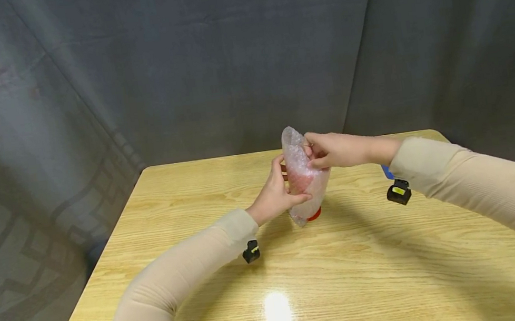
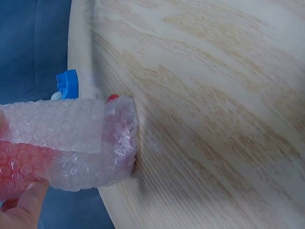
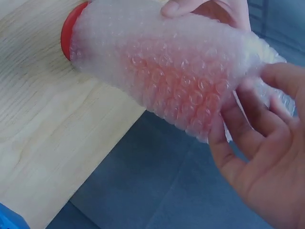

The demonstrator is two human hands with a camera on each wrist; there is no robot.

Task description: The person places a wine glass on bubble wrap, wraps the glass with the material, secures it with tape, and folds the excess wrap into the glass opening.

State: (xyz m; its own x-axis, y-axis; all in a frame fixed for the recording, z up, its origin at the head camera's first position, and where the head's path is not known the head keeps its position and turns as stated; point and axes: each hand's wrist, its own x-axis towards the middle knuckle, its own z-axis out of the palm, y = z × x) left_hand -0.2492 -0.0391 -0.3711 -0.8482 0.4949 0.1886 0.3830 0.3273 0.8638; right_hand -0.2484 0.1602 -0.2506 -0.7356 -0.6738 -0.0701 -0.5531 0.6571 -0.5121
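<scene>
A roughly bottle-shaped thing stands tilted over the table, covered in clear bubble wrap. Pinkish red shows through the wrap, and a red round end pokes out at its lower end. My left hand grips the bundle from the left, thumb across the near side and fingers behind it. With its thumb and fingers my right hand pinches the wrap's loose upper edge. In the right wrist view, the right fingers reach inside the wrap's open end. Exactly what is wrapped stays hidden.
Beyond the right wrist, a blue object lies partly hidden on the wooden table. It shows as a blue plastic piece at the table edge in the left wrist view. Dark grey curtains hang behind the table.
</scene>
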